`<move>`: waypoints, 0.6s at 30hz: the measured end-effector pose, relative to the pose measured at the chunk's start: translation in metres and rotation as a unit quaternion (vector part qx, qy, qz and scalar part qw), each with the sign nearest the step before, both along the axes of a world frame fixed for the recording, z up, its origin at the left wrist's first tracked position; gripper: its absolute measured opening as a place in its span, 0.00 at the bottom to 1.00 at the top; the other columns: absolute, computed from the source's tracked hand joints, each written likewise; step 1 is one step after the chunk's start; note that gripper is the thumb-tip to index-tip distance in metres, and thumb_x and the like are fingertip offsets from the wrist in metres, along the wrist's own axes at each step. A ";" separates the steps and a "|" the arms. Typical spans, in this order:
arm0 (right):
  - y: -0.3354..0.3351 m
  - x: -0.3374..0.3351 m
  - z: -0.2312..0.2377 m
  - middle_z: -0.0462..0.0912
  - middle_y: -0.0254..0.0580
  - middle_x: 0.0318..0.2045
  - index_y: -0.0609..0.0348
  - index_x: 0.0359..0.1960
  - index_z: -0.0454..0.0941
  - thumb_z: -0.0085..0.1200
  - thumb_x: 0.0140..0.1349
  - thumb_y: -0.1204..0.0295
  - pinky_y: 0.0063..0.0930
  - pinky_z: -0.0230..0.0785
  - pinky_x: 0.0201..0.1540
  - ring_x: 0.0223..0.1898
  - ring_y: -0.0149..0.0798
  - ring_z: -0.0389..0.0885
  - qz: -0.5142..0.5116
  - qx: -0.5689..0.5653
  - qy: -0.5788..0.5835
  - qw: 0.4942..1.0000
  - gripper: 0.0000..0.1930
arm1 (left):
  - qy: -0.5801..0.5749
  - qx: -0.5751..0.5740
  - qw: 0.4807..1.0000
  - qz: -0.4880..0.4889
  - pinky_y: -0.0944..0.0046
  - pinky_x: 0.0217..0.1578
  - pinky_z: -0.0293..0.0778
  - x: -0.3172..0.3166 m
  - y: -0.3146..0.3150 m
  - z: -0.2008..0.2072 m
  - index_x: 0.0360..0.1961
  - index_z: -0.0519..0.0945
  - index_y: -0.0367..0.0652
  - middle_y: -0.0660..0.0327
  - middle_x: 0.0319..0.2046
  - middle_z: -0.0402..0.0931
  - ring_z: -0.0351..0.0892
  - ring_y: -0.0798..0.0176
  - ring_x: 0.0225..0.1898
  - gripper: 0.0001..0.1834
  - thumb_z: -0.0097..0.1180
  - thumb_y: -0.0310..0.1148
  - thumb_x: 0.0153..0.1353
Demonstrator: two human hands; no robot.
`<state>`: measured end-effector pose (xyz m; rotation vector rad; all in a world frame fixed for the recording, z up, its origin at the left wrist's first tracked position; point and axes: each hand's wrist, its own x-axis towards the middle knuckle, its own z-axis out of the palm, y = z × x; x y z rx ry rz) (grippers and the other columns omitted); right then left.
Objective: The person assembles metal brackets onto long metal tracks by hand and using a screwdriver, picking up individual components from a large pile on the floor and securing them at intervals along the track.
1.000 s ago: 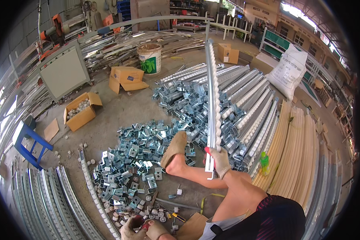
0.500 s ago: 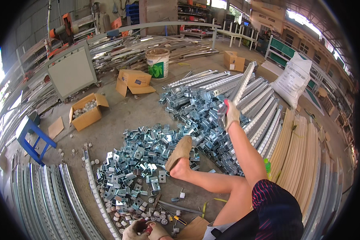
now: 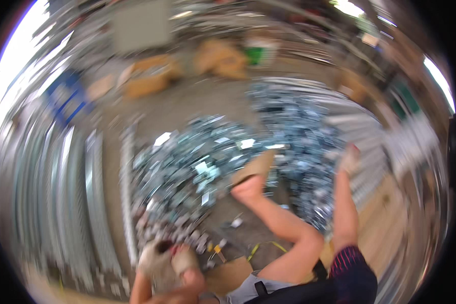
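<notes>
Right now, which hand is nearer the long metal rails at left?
Left. The left hand is just right of the rails; the right hand lies beyond it.

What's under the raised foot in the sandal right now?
Under the sandalled foot lies the pile of shiny metal brackets on the concrete floor. Motion blur hides whether the sole touches them, and whatever lies directly beneath is covered.

Heavy blur. My right hand (image 3: 349, 159) wore a pale cloth glove, matt. The bracket pile (image 3: 202, 167) was shiny bright metal, glinting. Long rails (image 3: 61, 202) at left looked like dull grey metal. The boxes (image 3: 147, 76) were matt brown cardboard. The floor (image 3: 197, 101) was rough, dusty concrete. My sandal (image 3: 253, 169) was matt tan.
</notes>
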<state>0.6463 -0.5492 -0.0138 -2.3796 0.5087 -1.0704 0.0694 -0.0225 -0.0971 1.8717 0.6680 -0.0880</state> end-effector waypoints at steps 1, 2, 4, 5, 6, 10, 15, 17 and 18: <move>-0.013 -0.022 -0.012 0.86 0.54 0.50 0.61 0.52 0.81 0.42 0.79 0.52 0.47 0.76 0.50 0.49 0.54 0.85 0.008 -0.070 0.052 0.996 0.24 | -0.007 0.008 1.000 0.010 0.58 0.46 0.83 0.010 -0.001 0.015 0.48 0.86 0.36 0.48 0.39 0.89 0.90 0.55 0.41 0.21 0.69 0.42 0.62; -0.057 -0.024 -0.037 0.87 0.53 0.49 0.60 0.53 0.80 0.40 0.81 0.57 0.44 0.78 0.46 0.46 0.53 0.86 -0.023 -0.278 0.132 0.951 0.21 | 0.029 0.057 0.998 0.013 0.52 0.45 0.82 0.018 0.006 0.001 0.50 0.84 0.37 0.46 0.39 0.88 0.89 0.47 0.41 0.24 0.66 0.47 0.63; -0.061 -0.070 -0.081 0.86 0.58 0.53 0.62 0.60 0.79 0.43 0.79 0.53 0.43 0.75 0.57 0.52 0.57 0.85 0.067 0.008 0.123 0.990 0.25 | 0.041 0.161 0.978 0.127 0.55 0.44 0.80 0.015 0.033 -0.015 0.54 0.83 0.38 0.50 0.38 0.87 0.86 0.56 0.38 0.26 0.65 0.48 0.64; -0.022 -0.099 -0.105 0.83 0.59 0.59 0.64 0.65 0.76 0.44 0.79 0.56 0.39 0.72 0.62 0.57 0.57 0.83 0.123 0.037 0.075 0.989 0.26 | 0.073 0.205 0.959 0.181 0.52 0.49 0.80 -0.010 0.057 -0.036 0.57 0.82 0.41 0.48 0.42 0.87 0.87 0.48 0.44 0.28 0.64 0.50 0.63; 0.013 -0.129 -0.109 0.81 0.61 0.60 0.66 0.66 0.75 0.45 0.78 0.55 0.42 0.69 0.65 0.59 0.59 0.81 0.223 0.067 0.092 0.968 0.27 | 0.136 0.255 0.926 0.243 0.51 0.52 0.78 -0.042 0.073 -0.054 0.57 0.81 0.43 0.47 0.45 0.86 0.85 0.46 0.48 0.28 0.64 0.50 0.63; 0.043 -0.145 -0.149 0.81 0.61 0.58 0.69 0.61 0.76 0.44 0.78 0.63 0.43 0.71 0.62 0.58 0.59 0.80 0.348 -0.102 0.096 0.927 0.22 | 0.279 0.283 0.817 0.418 0.47 0.60 0.75 -0.144 0.105 -0.089 0.62 0.76 0.48 0.48 0.59 0.76 0.76 0.43 0.62 0.33 0.66 0.54 0.61; 0.065 -0.149 -0.165 0.82 0.59 0.55 0.69 0.57 0.77 0.46 0.74 0.68 0.42 0.71 0.61 0.56 0.56 0.81 0.449 -0.104 0.153 0.874 0.18 | 0.453 0.376 0.679 0.439 0.45 0.69 0.65 -0.202 0.140 -0.053 0.78 0.59 0.50 0.50 0.74 0.62 0.60 0.46 0.76 0.52 0.68 0.57 0.59; 0.077 -0.147 -0.177 0.81 0.59 0.54 0.67 0.58 0.76 0.47 0.72 0.69 0.44 0.70 0.62 0.56 0.59 0.79 0.466 -0.133 0.155 0.861 0.18 | 0.476 0.387 0.650 0.449 0.46 0.73 0.59 -0.237 0.161 -0.046 0.81 0.51 0.49 0.50 0.80 0.52 0.50 0.46 0.81 0.60 0.70 0.59 0.56; 0.081 -0.144 -0.172 0.81 0.59 0.54 0.67 0.57 0.77 0.47 0.72 0.70 0.45 0.70 0.61 0.56 0.60 0.79 0.454 -0.132 0.171 0.864 0.18 | 0.495 0.347 0.655 0.453 0.47 0.74 0.58 -0.231 0.168 -0.040 0.82 0.48 0.48 0.50 0.80 0.53 0.52 0.47 0.80 0.64 0.72 0.60 0.52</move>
